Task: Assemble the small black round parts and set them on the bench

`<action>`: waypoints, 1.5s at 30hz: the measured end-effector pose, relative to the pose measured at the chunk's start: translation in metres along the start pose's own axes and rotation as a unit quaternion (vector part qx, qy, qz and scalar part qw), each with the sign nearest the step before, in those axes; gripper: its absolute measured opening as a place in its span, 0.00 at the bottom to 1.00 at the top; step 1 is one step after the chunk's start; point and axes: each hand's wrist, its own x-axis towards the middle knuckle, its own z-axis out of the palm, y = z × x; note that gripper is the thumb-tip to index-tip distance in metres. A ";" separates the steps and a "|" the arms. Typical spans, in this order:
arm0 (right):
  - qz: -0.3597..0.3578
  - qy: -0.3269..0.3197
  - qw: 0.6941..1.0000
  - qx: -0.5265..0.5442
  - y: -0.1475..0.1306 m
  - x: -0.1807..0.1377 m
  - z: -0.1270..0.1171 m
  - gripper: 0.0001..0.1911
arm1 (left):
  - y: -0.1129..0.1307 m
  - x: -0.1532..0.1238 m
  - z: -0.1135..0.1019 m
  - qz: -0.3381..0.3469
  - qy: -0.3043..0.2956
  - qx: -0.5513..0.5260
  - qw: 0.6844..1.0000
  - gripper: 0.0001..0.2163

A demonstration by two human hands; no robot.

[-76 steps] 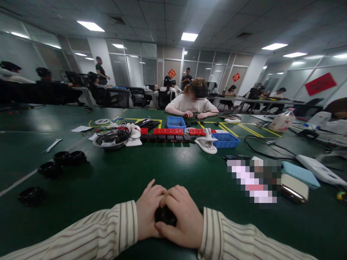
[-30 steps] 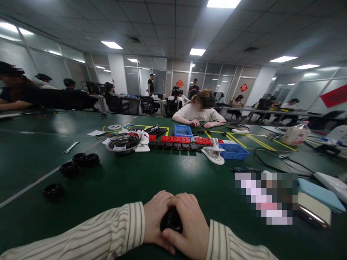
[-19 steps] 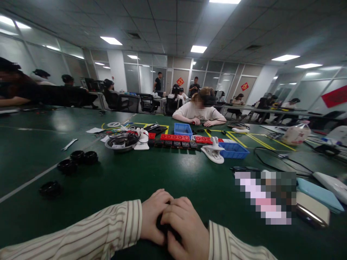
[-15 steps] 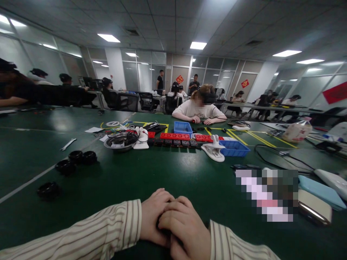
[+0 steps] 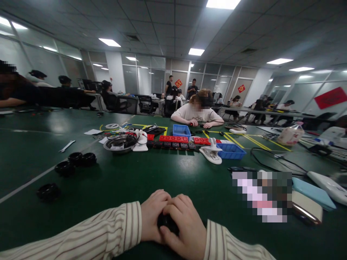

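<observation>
Both hands are close together at the near edge of the table, closed around a rounded, glossy black object (image 5: pixel 168 222). My left hand (image 5: pixel 151 216) wraps it from the left, and its fingertips are partly covered by the other hand. My right hand (image 5: pixel 187 227) curls over it from the right, thumb at the near side. Most of the object is hidden by the fingers, and I cannot make out its kind. Off to the left on the green table (image 5: pixel 114 195) lie several black round ring-like parts (image 5: pixel 65 168), one apart from the others.
Farther ahead are a metal bowl (image 5: pixel 119 146) with cables, white clips (image 5: pixel 211 153), red and black socket strips (image 5: pixel 173 144) and a blue bin (image 5: pixel 230 151). A wrench (image 5: pixel 67 146) lies left. A beige-backed device (image 5: pixel 307 207) is right. Another person (image 5: pixel 196 113) sits opposite.
My right hand's fingers have shifted up and its thumb has spread, so more of the black object shows. The view has turned slightly to the right.
</observation>
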 end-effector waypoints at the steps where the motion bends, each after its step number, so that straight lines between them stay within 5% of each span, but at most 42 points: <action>1: -0.022 0.004 1.000 0.010 0.000 0.000 0.001 0.07 | -0.001 0.001 0.000 0.001 -0.004 -0.005 1.000 0.19; 8: -0.226 0.000 0.973 0.042 0.012 0.005 0.002 0.12 | -0.007 0.002 0.001 0.024 -0.021 -0.010 0.999 0.25; 11: -0.193 0.011 0.980 0.054 0.010 0.005 -0.004 0.19 | -0.007 0.001 0.002 0.017 -0.017 -0.015 1.000 0.30; 15: -0.050 0.051 0.996 0.044 0.004 0.002 -0.003 0.31 | -0.007 -0.001 0.004 0.034 0.002 -0.032 0.999 0.38; 18: -0.005 0.034 0.999 0.009 0.005 0.002 0.002 0.32 | -0.009 -0.001 0.008 0.034 0.009 -0.021 0.999 0.32; 22: -0.036 -0.017 0.999 -0.021 0.007 0.002 0.005 0.19 | -0.011 -0.001 0.008 0.027 -0.010 0.005 1.000 0.23; 29: -0.143 -0.032 0.989 0.002 0.009 -0.001 0.005 0.06 | -0.001 0.003 -0.001 0.026 -0.035 -0.010 0.999 0.23; 34: -0.184 -0.021 0.983 -0.011 0.013 0.000 0.009 0.09 | -0.001 -0.002 0.000 0.006 -0.036 -0.006 0.999 0.33; 38: -0.134 0.030 0.990 -0.012 0.011 0.002 0.007 0.19 | -0.006 -0.008 0.004 0.031 -0.035 -0.007 0.999 0.42; 41: -0.078 0.065 0.995 -0.017 0.011 0.001 0.008 0.24 | -0.005 -0.007 0.004 0.036 -0.030 0.000 0.999 0.39; 45: -0.056 0.018 0.998 -0.033 0.010 -0.001 0.007 0.21 | -0.001 -0.003 0.002 0.024 -0.022 0.011 0.999 0.26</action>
